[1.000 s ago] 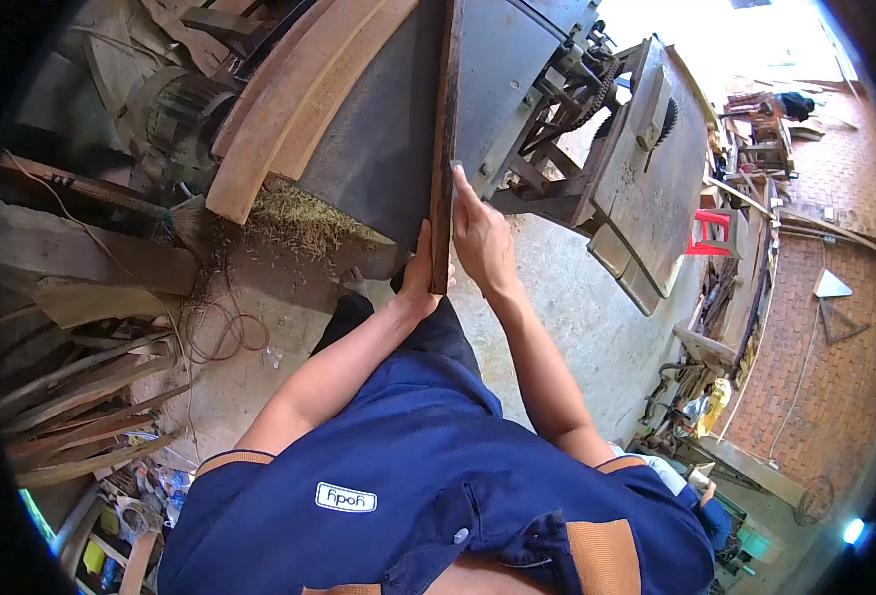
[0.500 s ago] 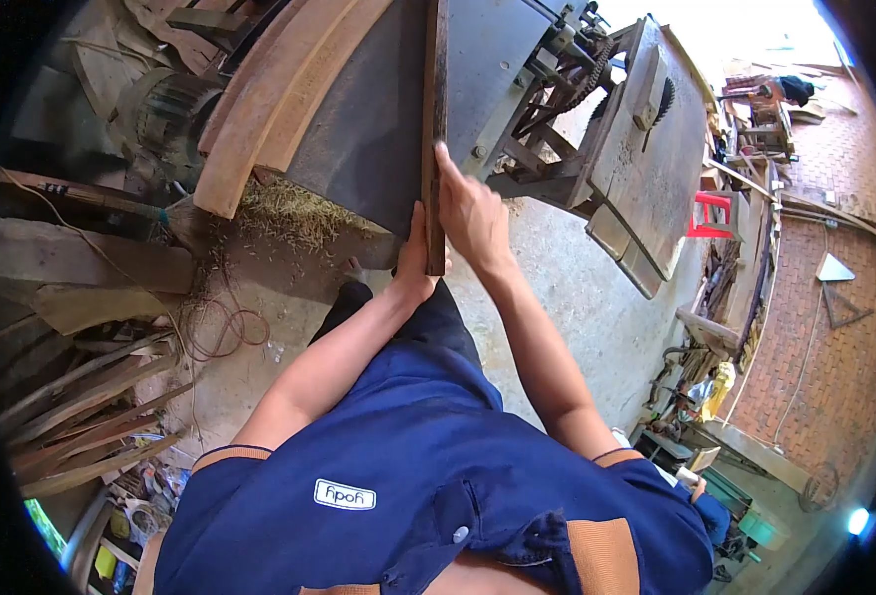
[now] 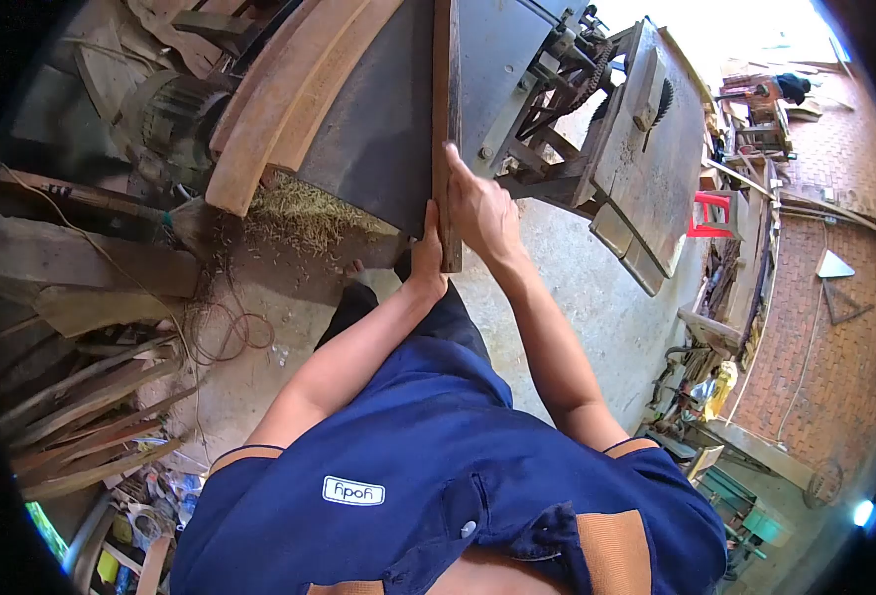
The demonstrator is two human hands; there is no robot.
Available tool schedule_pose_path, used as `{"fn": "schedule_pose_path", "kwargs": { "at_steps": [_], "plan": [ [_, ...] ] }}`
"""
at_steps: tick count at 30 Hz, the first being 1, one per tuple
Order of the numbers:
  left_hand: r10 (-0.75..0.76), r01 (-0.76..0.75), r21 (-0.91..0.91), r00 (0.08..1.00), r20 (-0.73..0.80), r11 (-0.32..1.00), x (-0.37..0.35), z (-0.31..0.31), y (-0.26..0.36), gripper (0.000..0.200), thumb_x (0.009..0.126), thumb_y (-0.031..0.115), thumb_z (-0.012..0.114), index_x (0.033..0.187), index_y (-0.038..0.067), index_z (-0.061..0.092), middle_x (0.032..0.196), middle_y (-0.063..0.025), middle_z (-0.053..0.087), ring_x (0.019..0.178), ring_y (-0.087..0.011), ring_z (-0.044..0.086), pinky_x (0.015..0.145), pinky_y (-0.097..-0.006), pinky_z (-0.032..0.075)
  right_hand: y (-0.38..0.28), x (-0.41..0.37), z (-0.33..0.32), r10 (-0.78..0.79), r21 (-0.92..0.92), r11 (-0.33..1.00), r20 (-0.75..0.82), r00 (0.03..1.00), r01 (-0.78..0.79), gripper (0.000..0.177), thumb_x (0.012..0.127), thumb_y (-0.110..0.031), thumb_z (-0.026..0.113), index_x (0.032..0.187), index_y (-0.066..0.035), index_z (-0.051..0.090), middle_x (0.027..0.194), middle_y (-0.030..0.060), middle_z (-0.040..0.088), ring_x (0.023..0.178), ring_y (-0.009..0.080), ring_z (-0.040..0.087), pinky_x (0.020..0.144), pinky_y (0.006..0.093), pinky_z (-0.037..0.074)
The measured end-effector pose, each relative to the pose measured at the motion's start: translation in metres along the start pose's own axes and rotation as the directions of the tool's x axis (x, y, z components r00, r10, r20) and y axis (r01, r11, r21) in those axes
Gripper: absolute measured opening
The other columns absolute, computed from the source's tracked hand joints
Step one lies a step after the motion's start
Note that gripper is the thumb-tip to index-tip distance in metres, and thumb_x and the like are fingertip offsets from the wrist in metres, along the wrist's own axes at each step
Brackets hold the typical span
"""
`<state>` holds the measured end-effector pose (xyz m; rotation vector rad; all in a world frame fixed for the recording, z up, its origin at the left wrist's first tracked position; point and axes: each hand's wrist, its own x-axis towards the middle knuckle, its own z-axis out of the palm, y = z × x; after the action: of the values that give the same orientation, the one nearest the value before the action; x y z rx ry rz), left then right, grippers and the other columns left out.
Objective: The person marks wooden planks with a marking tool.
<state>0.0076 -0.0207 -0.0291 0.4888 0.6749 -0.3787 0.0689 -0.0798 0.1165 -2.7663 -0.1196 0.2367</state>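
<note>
A long, narrow wooden strip [image 3: 444, 119] lies on a dark flat machine table [image 3: 363, 129], its near end sticking out past the table's edge toward my body. My left hand [image 3: 428, 260] is closed around that near end from below, with the thumb up along its left side. On the strip's right side, my right hand [image 3: 485, 215] grips it a little farther forward; one finger reaches along the wood and the others are curled. The undersides of the fingers on both hands are partly hidden.
Curved wooden boards [image 3: 289, 119] lie left of the table, above a heap of shavings [image 3: 304, 213]. A table saw [image 3: 646, 149] with an exposed blade stands at right, near a red stool [image 3: 707, 213]. Scrap wood [image 3: 101, 416] and a looped cord [image 3: 234, 332] are at lower left.
The strip, both hands and the table sit slightly farther right in view, along with a small shift of the camera. Both hands keep their hold on the strip.
</note>
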Motion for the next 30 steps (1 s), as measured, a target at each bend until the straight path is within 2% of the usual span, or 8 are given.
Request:
{"fn": "schedule_pose_path", "kwargs": {
  "at_steps": [5,10,13,17,20,23,25,30],
  "plan": [
    [0.003,0.008,-0.108,0.995,0.099,0.994,-0.004,0.004,0.002,0.060,0.100,0.055,0.057,0.134,0.006,0.060,0.118,0.0003,0.066,0.103,-0.0087,0.062,0.090,-0.0257,0.049,0.001,-0.024,-0.002,-0.006,-0.010,1.000,0.036,0.999,0.007,0.047,0.101,-0.026,0.048,0.148,-0.023,0.049,0.084,0.0289,0.067,0.078,0.0472,0.067,0.069,0.0550,0.052],
    [-0.024,0.032,0.074,0.994,-0.103,0.997,0.003,-0.001,-0.001,0.061,0.100,0.056,0.057,0.133,0.005,0.061,0.117,-0.0008,0.066,0.102,-0.0090,0.062,0.089,-0.0266,0.050,0.003,0.003,0.000,0.008,-0.007,1.000,-0.024,1.000,-0.008,0.048,0.099,-0.025,0.050,0.147,-0.024,0.049,0.084,0.0285,0.068,0.079,0.0480,0.067,0.070,0.0569,0.052],
    [0.086,-0.084,-0.025,0.994,0.074,0.996,0.005,-0.002,-0.003,0.066,0.096,0.060,0.061,0.132,0.005,0.060,0.114,0.0001,0.066,0.099,-0.0083,0.061,0.086,-0.0264,0.050,0.000,-0.010,-0.005,0.016,-0.012,1.000,-0.012,1.000,-0.017,0.047,0.099,-0.024,0.050,0.146,-0.024,0.051,0.083,0.0287,0.068,0.079,0.0473,0.068,0.070,0.0562,0.053],
    [0.052,-0.051,-0.010,0.998,0.038,0.999,-0.007,0.007,0.004,0.066,0.096,0.060,0.062,0.133,0.006,0.060,0.114,0.0004,0.065,0.099,-0.0081,0.061,0.086,-0.0264,0.049,0.005,-0.007,-0.005,0.035,0.001,0.999,0.052,0.998,-0.035,0.046,0.101,-0.027,0.048,0.146,-0.021,0.051,0.085,0.0301,0.068,0.083,0.0475,0.068,0.072,0.0559,0.053],
    [-0.018,0.038,0.151,0.991,-0.131,0.988,-0.011,0.011,0.013,0.062,0.104,0.057,0.047,0.144,0.010,0.049,0.133,-0.0021,0.060,0.119,-0.0122,0.057,0.104,-0.0299,0.044,0.007,0.025,-0.003,0.023,0.065,0.998,-0.052,0.998,-0.020,0.047,0.101,-0.027,0.048,0.147,-0.021,0.049,0.088,0.0310,0.068,0.085,0.0488,0.068,0.074,0.0574,0.053],
    [-0.060,0.081,0.153,0.989,-0.137,0.985,-0.011,0.011,0.012,0.062,0.102,0.057,0.052,0.142,0.010,0.050,0.129,-0.0017,0.061,0.115,-0.0121,0.058,0.101,-0.0293,0.045,0.006,0.008,-0.005,0.032,0.024,0.999,0.002,0.999,-0.032,0.047,0.100,-0.027,0.048,0.147,-0.024,0.049,0.087,0.0311,0.068,0.083,0.0490,0.068,0.074,0.0577,0.053],
    [0.105,-0.105,-0.003,0.987,0.120,0.994,-0.003,0.004,0.005,0.064,0.098,0.059,0.057,0.140,0.010,0.052,0.125,-0.0006,0.061,0.111,-0.0117,0.058,0.098,-0.0281,0.046,0.004,-0.008,-0.002,-0.005,-0.022,1.000,0.020,1.000,0.005,0.050,0.098,-0.024,0.050,0.148,-0.027,0.048,0.083,0.0303,0.067,0.079,0.0488,0.068,0.073,0.0581,0.053],
    [0.027,-0.024,0.053,0.998,-0.065,0.998,0.002,-0.005,-0.004,0.070,0.093,0.059,0.067,0.136,0.005,0.056,0.122,-0.0005,0.063,0.106,-0.0089,0.060,0.090,-0.0271,0.049,0.009,0.031,-0.003,-0.009,0.045,0.999,-0.034,0.999,0.010,0.052,0.098,-0.022,0.050,0.150,-0.025,0.046,0.086,0.0303,0.068,0.082,0.0483,0.068,0.077,0.0571,0.053]
  ]
}}
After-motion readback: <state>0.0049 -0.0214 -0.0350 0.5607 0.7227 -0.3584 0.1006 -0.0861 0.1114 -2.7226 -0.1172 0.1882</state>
